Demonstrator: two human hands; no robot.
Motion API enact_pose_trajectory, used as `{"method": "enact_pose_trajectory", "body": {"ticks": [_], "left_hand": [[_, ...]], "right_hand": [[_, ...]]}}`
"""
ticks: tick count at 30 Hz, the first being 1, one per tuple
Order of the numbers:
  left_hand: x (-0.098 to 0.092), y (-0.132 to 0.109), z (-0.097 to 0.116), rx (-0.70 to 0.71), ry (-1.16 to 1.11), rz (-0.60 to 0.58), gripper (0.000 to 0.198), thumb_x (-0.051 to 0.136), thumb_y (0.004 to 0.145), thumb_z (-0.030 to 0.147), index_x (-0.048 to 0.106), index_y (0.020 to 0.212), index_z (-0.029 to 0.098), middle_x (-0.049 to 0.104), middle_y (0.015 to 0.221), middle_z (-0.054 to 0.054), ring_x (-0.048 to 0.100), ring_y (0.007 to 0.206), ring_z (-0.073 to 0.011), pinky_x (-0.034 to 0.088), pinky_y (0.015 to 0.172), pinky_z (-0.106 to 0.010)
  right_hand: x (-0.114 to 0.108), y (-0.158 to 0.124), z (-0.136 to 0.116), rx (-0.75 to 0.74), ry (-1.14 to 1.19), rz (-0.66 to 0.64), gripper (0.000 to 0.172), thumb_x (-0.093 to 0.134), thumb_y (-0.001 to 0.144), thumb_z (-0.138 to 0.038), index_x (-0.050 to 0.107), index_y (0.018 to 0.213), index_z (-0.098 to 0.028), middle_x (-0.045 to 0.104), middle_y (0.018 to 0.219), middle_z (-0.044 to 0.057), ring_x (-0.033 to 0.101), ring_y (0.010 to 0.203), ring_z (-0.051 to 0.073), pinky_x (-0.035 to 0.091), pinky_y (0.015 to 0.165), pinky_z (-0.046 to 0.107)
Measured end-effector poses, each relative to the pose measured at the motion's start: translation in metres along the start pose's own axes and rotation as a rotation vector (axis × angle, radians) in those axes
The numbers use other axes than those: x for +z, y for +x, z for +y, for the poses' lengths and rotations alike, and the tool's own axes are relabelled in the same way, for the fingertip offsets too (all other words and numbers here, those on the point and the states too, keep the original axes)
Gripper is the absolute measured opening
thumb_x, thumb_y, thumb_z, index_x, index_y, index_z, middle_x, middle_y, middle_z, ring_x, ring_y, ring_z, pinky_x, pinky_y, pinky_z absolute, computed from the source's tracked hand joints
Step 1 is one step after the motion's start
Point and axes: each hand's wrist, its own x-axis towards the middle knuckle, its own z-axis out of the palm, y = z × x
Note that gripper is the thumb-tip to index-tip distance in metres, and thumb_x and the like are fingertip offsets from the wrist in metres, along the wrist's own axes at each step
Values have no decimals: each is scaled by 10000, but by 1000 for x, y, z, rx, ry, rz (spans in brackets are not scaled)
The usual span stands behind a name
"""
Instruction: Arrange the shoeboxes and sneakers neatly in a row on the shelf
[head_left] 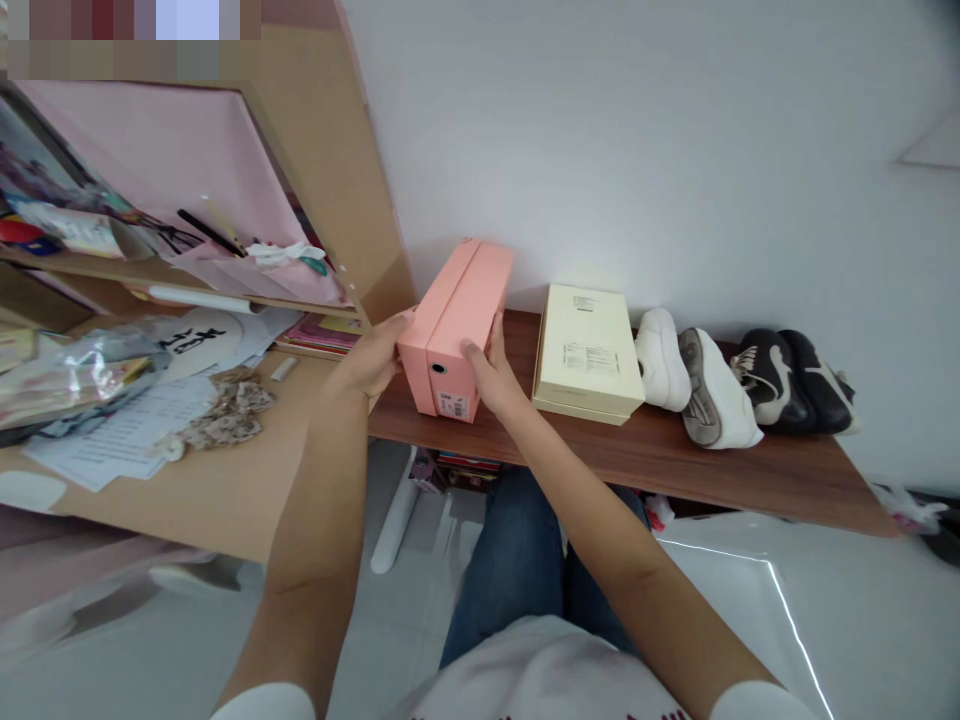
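A pink shoebox (461, 310) stands on its long side at the left end of the brown wooden shelf (600, 448), a label and a round hole on its near end. My left hand (373, 358) grips its left side, and my right hand (491, 368) holds the right side with the thumb on the near edge. The fingertips behind the box are partly hidden. To the right of the pink box lies a cream shoebox (589, 345), flat with its lid on, apart from both hands.
White shoes (664, 360) and black shoes (787, 385) stand right of the cream box, against the wall. On the left, a desk (300, 470) holds papers (120, 430), a patterned scrunchie (229, 405) and a white cap (199, 340). A tall wooden panel (337, 140) rises beside the pink box.
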Motion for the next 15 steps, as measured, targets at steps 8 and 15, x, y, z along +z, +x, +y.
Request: {"method": "enact_pose_trajectory", "body": {"ticks": [8, 15], "left_hand": [[-2, 13, -43, -34, -65, 39, 415, 581, 847, 510, 677, 1085, 184, 736, 1018, -79, 655, 1016, -296, 559, 783, -373], [-19, 20, -93, -211, 49, 59, 289, 620, 808, 455, 687, 863, 179, 711, 716, -48, 673, 747, -241, 504, 549, -275]], "right_hand": [[-9, -5, 1, -70, -46, 14, 866, 472, 897, -615, -12, 1552, -322, 69, 1636, -41, 64, 1506, 197, 61, 1222, 451], [-36, -26, -5, -141, -162, -2, 734, 362, 934, -650, 92, 1548, -353, 114, 1630, -47, -43, 1506, 218, -18, 1210, 520]]}}
